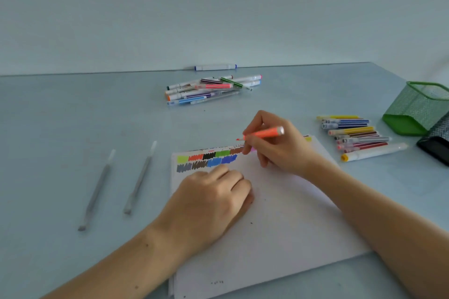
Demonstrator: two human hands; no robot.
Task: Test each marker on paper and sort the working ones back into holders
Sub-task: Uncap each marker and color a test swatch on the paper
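Now the right hand (274, 145) pinches an orange marker (262, 134) near its tip, uncapped end pointing left just above the top edge of the paper (279, 221), beside rows of colour swatches (206, 160). The left hand (211, 201) lies knuckles-up on the sheet with fingers curled under, possibly around a cap, though that is hidden. One marker pile (211, 88) lies far across the table (73, 128), another pile (357, 136) sits right of the paper beside a green holder (418, 109) and a black holder (437, 143); two grey pens (116, 184) lie left.
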